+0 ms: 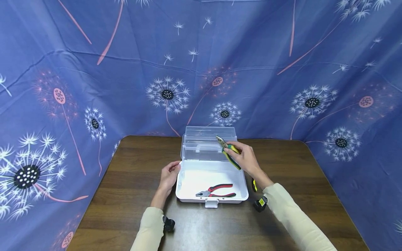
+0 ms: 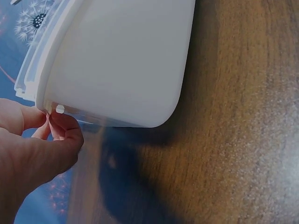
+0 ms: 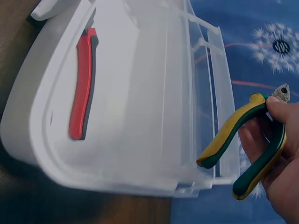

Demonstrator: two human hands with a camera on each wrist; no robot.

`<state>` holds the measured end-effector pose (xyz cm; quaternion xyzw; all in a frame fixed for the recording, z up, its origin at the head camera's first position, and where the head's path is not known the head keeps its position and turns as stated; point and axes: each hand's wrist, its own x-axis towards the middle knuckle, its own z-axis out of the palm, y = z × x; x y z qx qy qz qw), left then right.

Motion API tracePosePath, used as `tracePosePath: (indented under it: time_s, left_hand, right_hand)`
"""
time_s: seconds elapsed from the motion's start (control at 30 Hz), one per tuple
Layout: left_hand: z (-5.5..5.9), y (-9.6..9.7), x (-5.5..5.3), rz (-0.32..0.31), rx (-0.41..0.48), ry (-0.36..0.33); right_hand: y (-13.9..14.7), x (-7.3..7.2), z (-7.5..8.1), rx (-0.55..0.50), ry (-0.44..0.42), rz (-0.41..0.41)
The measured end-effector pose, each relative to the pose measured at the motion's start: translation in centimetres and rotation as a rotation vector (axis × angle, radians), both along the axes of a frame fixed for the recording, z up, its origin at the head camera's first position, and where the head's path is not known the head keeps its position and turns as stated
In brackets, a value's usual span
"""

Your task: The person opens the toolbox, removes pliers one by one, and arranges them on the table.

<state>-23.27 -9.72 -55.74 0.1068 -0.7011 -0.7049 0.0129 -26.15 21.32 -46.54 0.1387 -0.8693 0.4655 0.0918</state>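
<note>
A white plastic box (image 1: pixel 194 179) stands on the table with its clear lid (image 1: pixel 210 131) tipped back. My left hand (image 1: pixel 168 176) is at its back left corner; in the left wrist view the thumb and fingers pinch the rim there. Above the box's back right, my right hand (image 1: pixel 246 158) grips pliers (image 3: pixel 231 123) with yellow and green handles, jaws pointing up and away. The handles stand spread in the right wrist view. Inside the box, near the front wall, lies a second pair of pliers (image 1: pixel 220 186) with red and black handles, its jaws towards the left.
A yellow and black object (image 1: pixel 254 184) lies on the wooden table (image 1: pixel 132 195) right of the box, partly hidden by the right arm. The box's front latch (image 1: pixel 211 203) hangs down. Behind the table hangs a blue dandelion-print cloth (image 1: pixel 257 69).
</note>
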Motion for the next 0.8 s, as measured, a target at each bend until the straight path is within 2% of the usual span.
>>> tracePosePath:
  time_s: [0.13, 0.3, 0.8]
  left_hand:
    - [-0.1, -0.1, 0.0, -0.001, 0.001, -0.003]
    - [-0.1, -0.1, 0.2, 0.000, 0.007, -0.006]
    - [-0.1, 0.0, 0.2, 0.004, 0.013, -0.005]
  right_hand:
    - [1.7, 0.0, -0.3, -0.051, -0.049, -0.068]
    - [3.6, 0.2, -0.5, -0.147, -0.108, -0.099]
    - [8.1, 0.7, -2.0, -0.316, -0.171, -0.200]
